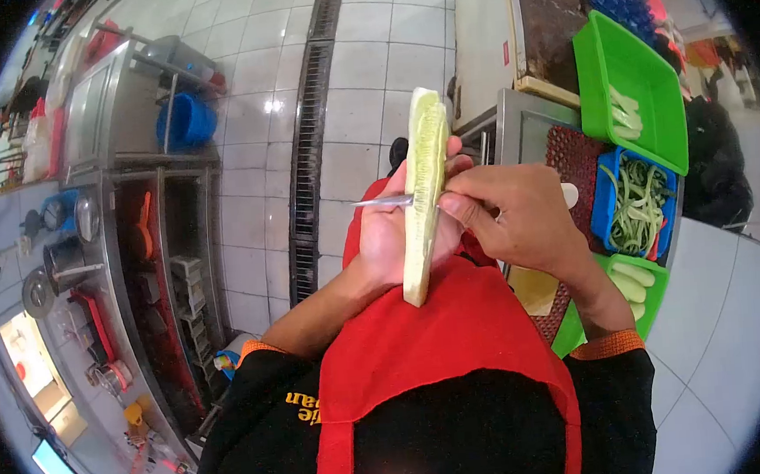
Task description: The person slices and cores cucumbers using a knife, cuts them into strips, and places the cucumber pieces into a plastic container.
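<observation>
A long, pale green piece of peeled cucumber [422, 208], its seeded cut face showing, lies lengthwise across my left hand [382, 241]. The fingers of that hand wrap behind the piece, with fingertips showing past its right edge. My right hand [515, 214] is closed at the right side of the piece, thumb and fingers pinched on a knife. The knife's thin metal blade [384, 201] sticks out to the left over my left palm; its handle is hidden in my right hand.
At right stand a green bin [678, 119] with pale pieces, a blue tray [603, 208] of green peels and a green tray [658, 306] with peeled cucumbers. A floor drain [307, 145] runs ahead; metal shelving [129, 299] stands left.
</observation>
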`<state>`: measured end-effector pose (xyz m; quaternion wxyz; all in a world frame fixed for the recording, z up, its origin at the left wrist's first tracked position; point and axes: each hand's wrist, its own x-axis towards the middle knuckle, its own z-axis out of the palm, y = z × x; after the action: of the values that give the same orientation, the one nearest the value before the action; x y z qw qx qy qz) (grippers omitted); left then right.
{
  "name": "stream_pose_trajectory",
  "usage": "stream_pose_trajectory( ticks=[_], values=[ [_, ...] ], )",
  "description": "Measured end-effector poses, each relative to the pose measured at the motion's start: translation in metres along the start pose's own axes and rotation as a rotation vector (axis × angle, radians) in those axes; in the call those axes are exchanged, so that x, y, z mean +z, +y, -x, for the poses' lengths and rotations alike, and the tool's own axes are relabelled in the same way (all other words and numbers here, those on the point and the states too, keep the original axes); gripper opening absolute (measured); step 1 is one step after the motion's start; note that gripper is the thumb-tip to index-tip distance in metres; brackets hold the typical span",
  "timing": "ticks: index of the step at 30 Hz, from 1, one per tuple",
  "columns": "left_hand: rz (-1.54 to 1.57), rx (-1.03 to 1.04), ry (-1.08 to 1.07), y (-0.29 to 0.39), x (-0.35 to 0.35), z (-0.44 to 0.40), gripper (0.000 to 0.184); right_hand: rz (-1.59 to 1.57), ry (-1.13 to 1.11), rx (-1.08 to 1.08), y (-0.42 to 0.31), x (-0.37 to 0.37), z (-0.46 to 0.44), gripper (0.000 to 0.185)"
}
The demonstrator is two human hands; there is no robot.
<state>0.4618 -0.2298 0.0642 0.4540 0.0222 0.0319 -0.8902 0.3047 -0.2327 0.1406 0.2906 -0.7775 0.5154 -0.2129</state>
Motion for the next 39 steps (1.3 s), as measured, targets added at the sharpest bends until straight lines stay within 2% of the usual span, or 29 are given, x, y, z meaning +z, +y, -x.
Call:
stream_pose_trajectory(
  ticks=[3,4,5,7,10,15,18,20,21,23,24,27,29,30,32,33,35,36,37,39],
  values=[
    [-0.063,0.033,0.047,-0.003,0.006,0.002,0.047,-0.026,-0.064,-0.018,0.0,0.004,0.011,0.015],
    [-0.013,-0.077,0.003,0.001,0.0,0.002,0.049,-0.016,-0.073,-0.015,0.0,0.005,0.014,0.015],
    [-0.01,-0.08,0.012,0.002,0.001,0.0,0.049,-0.006,-0.085,-0.014,0.0,0.006,0.017,0.015],
    [-0.001,-0.189,0.094,0.004,0.005,-0.004,0.05,-0.033,-0.113,0.0,-0.001,0.006,0.02,0.015],
    [-0.148,-0.154,0.046,0.003,0.003,-0.01,0.052,-0.059,-0.192,0.002,-0.006,0.006,0.024,0.016],
    [-0.124,-0.158,0.119,-0.002,0.009,-0.016,0.051,-0.105,-0.255,-0.009,-0.012,0.006,0.03,0.016],
    [0.051,-0.143,0.224,-0.003,0.011,-0.02,0.052,-0.107,-0.282,-0.016,-0.011,0.002,0.031,0.017],
    [0.207,-0.304,0.046,0.004,-0.006,-0.02,0.046,-0.088,-0.356,0.014,-0.009,0.0,0.032,0.018],
    [0.207,-0.307,0.047,0.005,-0.009,-0.021,0.046,-0.089,-0.353,0.017,-0.009,0.0,0.033,0.018],
    [0.27,-0.29,0.213,0.007,-0.012,-0.024,0.043,-0.179,-0.358,0.029,-0.007,0.001,0.035,0.019],
    [0.267,-0.293,0.21,0.007,-0.016,-0.026,0.043,-0.177,-0.352,0.028,-0.005,0.002,0.036,0.019],
    [0.304,-0.271,0.23,0.008,-0.025,-0.034,0.04,-0.253,-0.305,0.044,0.0,0.006,0.042,0.017],
    [0.103,-0.175,0.237,0.007,-0.027,-0.043,0.042,-0.526,-0.07,0.258,-0.001,0.011,0.043,0.02],
    [0.1,-0.182,0.226,0.003,-0.017,-0.048,0.042,-0.517,-0.06,0.255,0.003,0.016,0.04,0.02],
    [-0.292,-0.023,0.454,-0.008,0.011,-0.055,0.048,-0.373,0.355,0.15,0.013,0.029,0.029,0.037],
    [-0.3,-0.032,0.441,-0.01,0.013,-0.056,0.048,-0.367,0.371,0.148,0.017,0.033,0.024,0.037],
    [-0.55,-0.054,0.331,-0.015,0.017,-0.057,0.057,-0.325,0.456,0.289,0.019,0.039,0.018,0.054],
    [-0.557,-0.07,0.319,-0.016,0.018,-0.058,0.057,-0.54,0.405,0.464,0.008,0.03,0.014,0.047],
    [-0.585,-0.094,0.263,-0.017,0.019,-0.059,0.057,-0.535,0.423,0.467,0.01,0.028,0.015,0.047],
    [-0.633,-0.139,0.154,-0.017,0.022,-0.06,0.059,-0.779,0.383,0.551,0.016,0.026,0.017,0.033]
  ],
)
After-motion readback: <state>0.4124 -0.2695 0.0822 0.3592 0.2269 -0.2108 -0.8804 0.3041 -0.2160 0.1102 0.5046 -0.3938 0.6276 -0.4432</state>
